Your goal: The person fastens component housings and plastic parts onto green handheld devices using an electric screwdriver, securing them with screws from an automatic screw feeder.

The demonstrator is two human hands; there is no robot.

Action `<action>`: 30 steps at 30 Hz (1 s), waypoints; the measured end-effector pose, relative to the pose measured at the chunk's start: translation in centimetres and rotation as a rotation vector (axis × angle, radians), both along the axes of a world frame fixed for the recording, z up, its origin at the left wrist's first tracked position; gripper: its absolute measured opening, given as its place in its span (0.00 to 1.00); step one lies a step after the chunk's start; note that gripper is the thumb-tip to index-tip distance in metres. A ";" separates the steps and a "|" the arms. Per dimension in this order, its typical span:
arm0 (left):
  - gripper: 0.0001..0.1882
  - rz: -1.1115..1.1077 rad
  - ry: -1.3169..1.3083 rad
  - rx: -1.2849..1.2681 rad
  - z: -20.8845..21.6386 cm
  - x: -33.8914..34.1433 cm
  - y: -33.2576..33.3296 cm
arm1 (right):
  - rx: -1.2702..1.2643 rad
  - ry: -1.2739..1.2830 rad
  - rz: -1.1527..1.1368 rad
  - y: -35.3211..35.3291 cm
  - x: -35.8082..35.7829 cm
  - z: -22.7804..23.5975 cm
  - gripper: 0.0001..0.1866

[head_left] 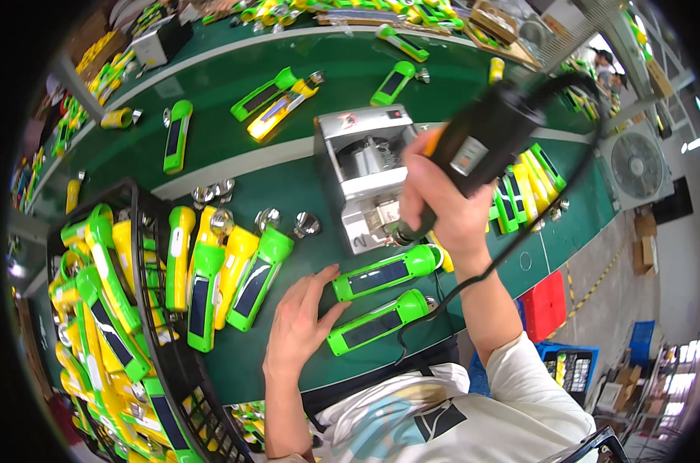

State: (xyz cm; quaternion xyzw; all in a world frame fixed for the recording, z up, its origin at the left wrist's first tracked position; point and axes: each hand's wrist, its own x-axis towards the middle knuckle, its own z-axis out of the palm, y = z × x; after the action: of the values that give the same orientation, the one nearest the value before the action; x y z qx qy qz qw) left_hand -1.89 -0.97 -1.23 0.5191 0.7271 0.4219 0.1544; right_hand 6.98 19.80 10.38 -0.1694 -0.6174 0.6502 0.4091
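My right hand [452, 202] grips a black electric screwdriver [495, 127], slightly blurred, with its cable trailing past my forearm. The screwdriver's lower end is at the front of a silver screw feeder [365, 166]; whether it touches a screw cannot be made out. My left hand [300, 318] lies with fingers apart on the bench, beside the butt ends of two green flashlights. One flashlight [385, 275] lies farther away, the other flashlight [377, 324] nearer to me, both with dark panels up. The index fingertip is close to the far one; contact is unclear.
At left, a black crate [153, 309] is heaped with green and yellow flashlights. Several flashlights [203, 297] and shiny reflector cups [307, 224] lie between it and my left hand. More flashlights [524, 189] line up right of the feeder. Beyond runs a green conveyor [211, 116] carrying scattered flashlights.
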 end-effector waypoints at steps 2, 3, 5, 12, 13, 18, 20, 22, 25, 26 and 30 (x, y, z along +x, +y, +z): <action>0.27 0.004 0.004 0.014 -0.1 -0.2 -0.2 | -0.039 0.059 0.054 -1.0 0.8 -0.6 0.08; 0.26 -0.018 0.020 0.032 -0.2 -0.4 -0.3 | -0.049 0.114 0.085 -1.8 0.9 -0.7 0.08; 0.23 0.011 -0.001 0.030 -0.5 -0.3 -0.9 | -0.052 0.124 0.143 -3.9 1.0 -1.1 0.11; 0.22 -0.015 0.035 0.050 -0.7 -0.3 -1.0 | 0.211 -0.041 0.273 -7.0 0.4 -3.8 0.23; 0.22 -0.026 0.040 0.029 -0.7 -0.3 -1.1 | 0.210 -0.043 0.282 -7.2 0.5 -4.2 0.23; 0.21 -0.013 0.034 0.098 -1.1 -0.3 -1.1 | 0.151 0.003 0.287 -7.7 0.9 -4.5 0.24; 0.21 -0.014 0.035 0.110 -1.2 -0.3 -1.2 | 0.170 -0.009 0.275 -7.8 0.9 -4.5 0.24; 0.21 -0.012 0.034 0.094 -1.2 -0.3 -1.2 | 0.161 -0.004 0.266 -7.8 0.9 -4.7 0.24; 0.21 -0.021 0.027 0.090 -1.2 -0.4 -1.2 | 0.178 0.004 0.284 -7.7 0.9 -5.1 0.24; 0.21 -0.018 0.029 0.089 -1.3 -0.3 -1.2 | 0.177 0.006 0.286 -7.7 0.9 -5.3 0.24; 0.22 -0.017 0.022 0.096 -1.4 -0.2 -1.1 | 0.233 0.022 0.290 -7.7 1.1 -6.3 0.22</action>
State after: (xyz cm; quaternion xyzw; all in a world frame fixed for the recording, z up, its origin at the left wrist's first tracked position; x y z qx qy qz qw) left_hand -2.13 -2.07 -2.66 0.5366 0.7032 0.4493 0.1250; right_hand 8.08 12.15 4.08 -0.0228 -0.7021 0.6282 0.3346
